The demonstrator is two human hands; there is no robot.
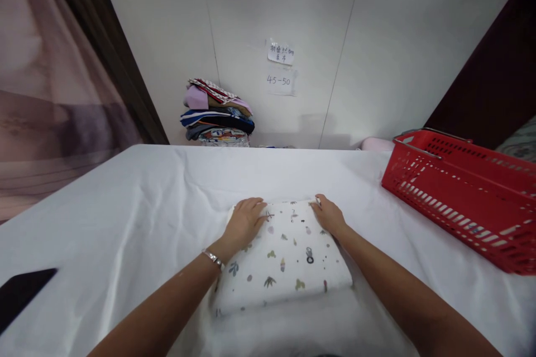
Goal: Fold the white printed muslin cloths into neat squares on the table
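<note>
A folded white cloth (285, 256) with a small print of plants and other little motifs lies on the white-covered table in front of me. My left hand (245, 223) rests on its far left corner, fingers stretched out and thumb apart on the print. At the far right corner my right hand (329, 215) touches the cloth's edge, with its fingers extended and the thumb apart. A silver bracelet (213, 258) circles my left wrist. The underside of the cloth is hidden.
A red plastic basket (460, 195) stands at the right on the wrinkled white tablecloth (146, 223). Folded fabrics (218, 114) are stacked beyond the far edge, by the wall. A dark flat object (25, 293) lies at the left; a pink curtain (54, 106) hangs there.
</note>
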